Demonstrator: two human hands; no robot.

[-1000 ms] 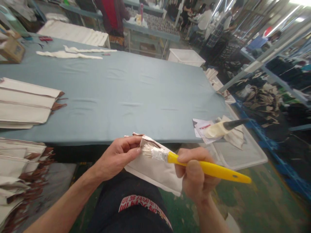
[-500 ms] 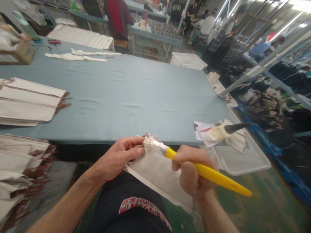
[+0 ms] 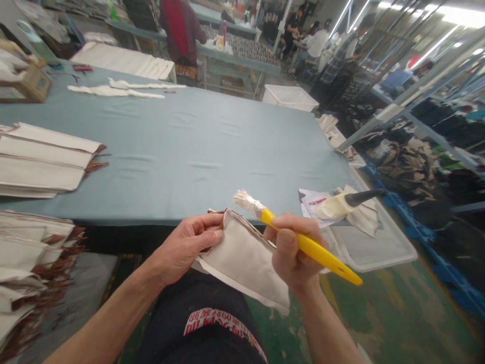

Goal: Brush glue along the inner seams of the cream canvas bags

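Note:
My left hand (image 3: 185,245) pinches the upper left corner of a cream cloth piece (image 3: 242,260) held over my lap. My right hand (image 3: 291,250) is wrapped round the yellow handle of a brush (image 3: 303,241). The brush's pale bristles (image 3: 244,198) point up and left, lifted just above the cloth's top edge. Both hands sit in front of the near edge of a grey-blue table (image 3: 189,146).
Stacks of cream cloth pieces with brown tassels (image 3: 41,162) lie at the left, more of them (image 3: 26,263) below the table edge. A second, black-handled brush (image 3: 348,202) rests on papers at the table's right corner, over a white tray (image 3: 371,242). People work at benches behind.
The brush swept over the cloth's top corner, then lifted up off it. The cloth has tilted a little in my left hand.

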